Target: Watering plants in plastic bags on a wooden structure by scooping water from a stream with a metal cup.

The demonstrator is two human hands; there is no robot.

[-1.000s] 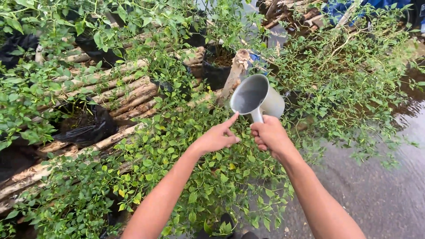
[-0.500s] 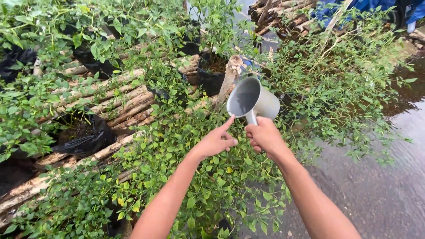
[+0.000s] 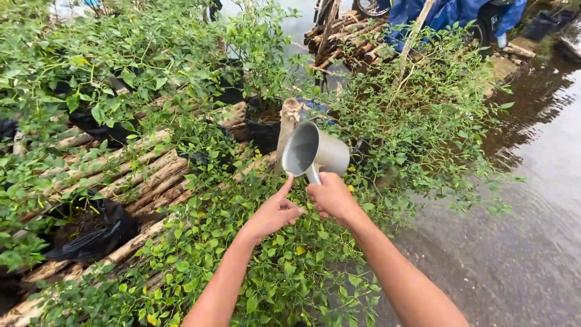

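My right hand [image 3: 331, 195] clamped on metal scoop [image 3: 315, 151] handle, mouth tipped left over leafy plants [image 3: 266, 266] | my left hand [image 3: 272, 213] loose, forefinger up beside scoop | bamboo rack [image 3: 145, 175] left

Dull grey metal dipper cup [image 3: 316, 151] with a short handle sits tipped sideways, open mouth facing left, above the leafy plants.

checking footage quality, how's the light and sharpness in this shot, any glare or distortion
Head view: soft, even daylight with no hard shadows; the wet ground at right shows pale sky reflection, mild rather than blown out. The metal scoop, right hand and left hand are sharp, with no evident motion blur. The leafy plants stay crisp; the wide lens stretches the forearms near the bottom edge.
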